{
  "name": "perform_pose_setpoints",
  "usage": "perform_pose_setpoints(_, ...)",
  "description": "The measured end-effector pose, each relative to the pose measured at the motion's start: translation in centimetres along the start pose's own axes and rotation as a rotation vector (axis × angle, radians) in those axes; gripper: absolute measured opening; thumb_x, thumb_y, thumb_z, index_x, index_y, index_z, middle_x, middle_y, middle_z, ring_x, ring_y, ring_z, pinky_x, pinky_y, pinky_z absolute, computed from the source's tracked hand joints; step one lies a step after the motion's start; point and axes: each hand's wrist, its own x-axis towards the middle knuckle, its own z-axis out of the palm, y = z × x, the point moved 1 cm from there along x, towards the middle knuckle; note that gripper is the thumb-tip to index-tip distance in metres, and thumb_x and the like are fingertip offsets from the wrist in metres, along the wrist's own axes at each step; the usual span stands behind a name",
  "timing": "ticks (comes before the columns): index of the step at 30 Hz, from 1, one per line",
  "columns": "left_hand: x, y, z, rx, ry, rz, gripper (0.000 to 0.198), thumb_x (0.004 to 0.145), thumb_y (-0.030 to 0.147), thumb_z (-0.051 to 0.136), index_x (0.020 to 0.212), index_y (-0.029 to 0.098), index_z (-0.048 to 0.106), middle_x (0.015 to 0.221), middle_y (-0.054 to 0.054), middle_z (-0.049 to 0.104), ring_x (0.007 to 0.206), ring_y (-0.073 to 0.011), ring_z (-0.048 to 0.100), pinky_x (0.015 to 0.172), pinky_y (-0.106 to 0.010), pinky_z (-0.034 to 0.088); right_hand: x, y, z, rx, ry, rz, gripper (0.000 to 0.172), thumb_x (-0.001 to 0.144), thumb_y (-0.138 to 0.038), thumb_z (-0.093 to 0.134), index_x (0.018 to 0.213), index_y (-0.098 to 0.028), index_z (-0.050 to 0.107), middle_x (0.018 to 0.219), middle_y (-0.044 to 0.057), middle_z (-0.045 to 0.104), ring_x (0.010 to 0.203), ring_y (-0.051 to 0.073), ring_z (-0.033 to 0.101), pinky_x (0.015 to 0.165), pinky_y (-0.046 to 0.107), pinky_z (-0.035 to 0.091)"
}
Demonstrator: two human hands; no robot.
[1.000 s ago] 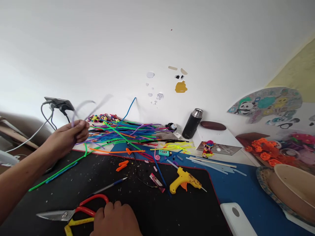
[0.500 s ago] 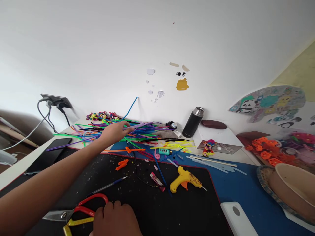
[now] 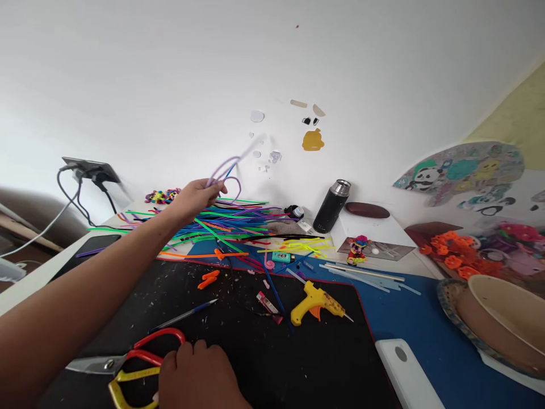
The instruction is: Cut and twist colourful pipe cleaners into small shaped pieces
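Note:
My left hand (image 3: 200, 199) is raised just above the pile at the back of the desk, its fingers pinched on pale purple pipe cleaners (image 3: 234, 180) that curve up in loops. Beneath it lies a heap of pipe cleaners (image 3: 242, 221), mostly blue, green and purple. My right hand (image 3: 200, 375) rests on the black mat at the bottom, fingers curled under; what is inside them is hidden. Touching its left side is a yellow looped strip or handle (image 3: 136, 375). Red-handled scissors (image 3: 145, 357) lie partly open just beyond it.
A yellow glue gun (image 3: 319, 301), a pen (image 3: 187, 315) and orange pieces (image 3: 208, 279) lie on the mat (image 3: 272, 375). Behind stand a black flask (image 3: 330, 210) and a small colourful figure (image 3: 357, 250). At right are glue sticks (image 3: 366, 272), a white device (image 3: 404, 369) and a bowl (image 3: 502, 324).
My left hand has lifted out of the heap, carrying purple pipe cleaners up with it; they now bend in loops against the wall. My right hand stays almost where it was.

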Motion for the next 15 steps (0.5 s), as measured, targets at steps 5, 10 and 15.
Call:
perform_pose_setpoints(5,-1.1,1.6,-1.7,-0.13,0.058,0.031,0.035,0.092,0.051,0.067,0.081,0.018,0.065,0.076,-0.004,0.06,0.064,-0.0144,0.051,0.057,-0.026,0.039,-0.9,0.1,-0.4,0.009,0.058,-0.004,0.038,0.099,-0.033,0.068,0.127,-0.008,0.068,0.105,0.019,0.074,0.087,0.03,0.073,0.064,0.043,0.064)
perform_pose_setpoints(10,-3.9,2.4,-2.9,-0.285,-0.141,0.061,0.037,0.093,0.055,0.064,0.082,0.02,0.059,0.068,-0.002,0.057,0.063,-0.0168,0.055,0.062,-0.03,0.046,-1.4,0.4,-0.6,0.027,0.15,-0.04,0.038,0.097,-0.035,0.07,0.122,-0.007,0.068,0.106,0.018,0.073,0.087,0.03,0.072,0.064,0.042,0.064)
perform_pose_setpoints(15,-7.7,0.6,-2.9,0.199,-0.394,0.001,0.043,0.092,0.062,0.059,0.091,0.02,0.066,0.059,0.003,0.049,0.052,-0.0146,0.044,0.051,-0.027,0.036,-1.2,0.6,-0.3,0.01,0.072,-0.059,0.034,0.101,-0.031,0.065,0.125,-0.007,0.066,0.106,0.016,0.072,0.089,0.031,0.071,0.065,0.044,0.064)
